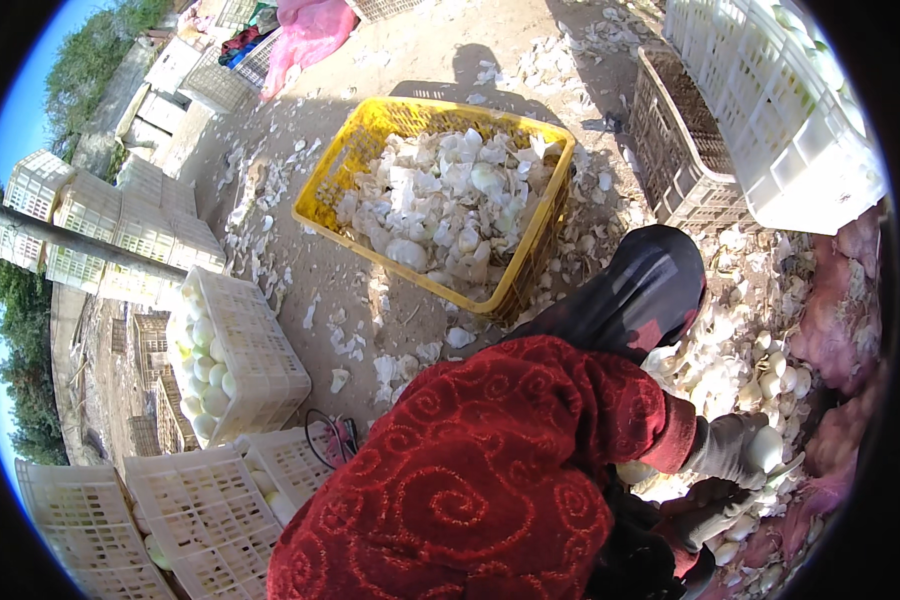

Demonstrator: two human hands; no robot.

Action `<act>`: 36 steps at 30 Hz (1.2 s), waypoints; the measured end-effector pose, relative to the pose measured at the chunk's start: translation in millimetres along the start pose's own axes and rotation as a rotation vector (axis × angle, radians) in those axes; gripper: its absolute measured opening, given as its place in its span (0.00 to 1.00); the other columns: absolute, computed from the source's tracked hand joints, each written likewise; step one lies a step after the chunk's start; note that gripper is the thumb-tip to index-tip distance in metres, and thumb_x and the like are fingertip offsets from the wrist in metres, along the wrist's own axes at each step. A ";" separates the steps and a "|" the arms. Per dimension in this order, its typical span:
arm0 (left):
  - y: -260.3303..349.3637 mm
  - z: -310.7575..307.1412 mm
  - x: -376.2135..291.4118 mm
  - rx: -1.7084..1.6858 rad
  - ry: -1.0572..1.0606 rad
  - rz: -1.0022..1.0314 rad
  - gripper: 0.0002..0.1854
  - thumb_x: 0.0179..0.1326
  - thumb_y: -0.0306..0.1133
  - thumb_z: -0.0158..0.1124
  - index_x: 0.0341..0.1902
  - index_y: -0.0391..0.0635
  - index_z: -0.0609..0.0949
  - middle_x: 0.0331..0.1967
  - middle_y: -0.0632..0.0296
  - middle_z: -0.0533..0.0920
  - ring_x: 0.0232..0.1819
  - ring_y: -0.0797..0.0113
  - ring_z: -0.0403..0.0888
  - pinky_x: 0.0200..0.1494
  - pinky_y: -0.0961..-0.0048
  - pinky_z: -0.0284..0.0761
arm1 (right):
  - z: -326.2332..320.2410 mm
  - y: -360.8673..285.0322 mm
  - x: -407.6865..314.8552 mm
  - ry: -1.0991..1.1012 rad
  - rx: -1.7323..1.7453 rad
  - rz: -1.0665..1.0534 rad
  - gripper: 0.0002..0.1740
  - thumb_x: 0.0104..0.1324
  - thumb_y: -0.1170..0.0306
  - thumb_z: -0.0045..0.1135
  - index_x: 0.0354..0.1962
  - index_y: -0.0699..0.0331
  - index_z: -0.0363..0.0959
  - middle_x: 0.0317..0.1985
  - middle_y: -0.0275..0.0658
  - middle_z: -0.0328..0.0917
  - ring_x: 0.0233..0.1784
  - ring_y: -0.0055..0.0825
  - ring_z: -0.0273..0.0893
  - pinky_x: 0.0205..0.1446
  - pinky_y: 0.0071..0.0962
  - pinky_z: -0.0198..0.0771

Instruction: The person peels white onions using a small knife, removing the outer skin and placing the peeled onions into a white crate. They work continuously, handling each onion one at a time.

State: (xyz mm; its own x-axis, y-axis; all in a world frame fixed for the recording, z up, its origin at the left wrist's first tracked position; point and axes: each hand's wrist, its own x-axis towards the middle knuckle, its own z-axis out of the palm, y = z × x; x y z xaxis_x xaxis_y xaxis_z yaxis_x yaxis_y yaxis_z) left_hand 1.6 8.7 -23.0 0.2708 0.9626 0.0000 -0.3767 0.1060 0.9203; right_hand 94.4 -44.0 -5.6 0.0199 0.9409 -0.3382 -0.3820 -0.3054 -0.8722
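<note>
My left hand [729, 448], in a grey glove below a red patterned sleeve, grips a peeled white onion [765, 448] at the right. Just below it is my gloved right hand [709, 521], partly in shadow. A thin blade-like tool [786, 469] extends from the right hand past the onion's underside; its handle is hidden. Loose onions [784, 375] and papery onion skins [709, 367] lie on the ground beside my hands. Pink mesh sacks [832, 315] run along the right edge.
A yellow plastic crate [412, 279] holds onion skins and some onions. White crates of peeled onions [208, 375] stand left, with more crates [202, 517] below. A brown crate [675, 142] and a tall white crate [765, 112] stand upper right. My dark-clothed knee [645, 277] is between.
</note>
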 end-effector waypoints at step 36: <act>10.8 -37.3 4.1 -0.626 -0.099 -0.482 0.31 0.62 0.66 0.37 0.57 0.57 0.68 0.45 0.60 0.76 0.47 0.63 0.73 0.47 0.66 0.71 | 6.5 -19.7 -10.5 -0.288 0.547 0.132 0.28 0.70 0.46 0.27 0.54 0.57 0.62 0.14 0.34 0.62 0.08 0.22 0.56 0.11 0.25 0.56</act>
State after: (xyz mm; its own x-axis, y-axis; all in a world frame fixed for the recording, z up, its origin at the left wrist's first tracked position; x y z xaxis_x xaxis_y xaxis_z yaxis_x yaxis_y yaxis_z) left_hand -34.4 23.1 -27.7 0.5967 0.7519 -0.2803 -0.6183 0.6534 0.4367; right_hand 95.7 -46.9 17.4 -0.2802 0.9253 -0.2557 -0.7827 -0.3744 -0.4972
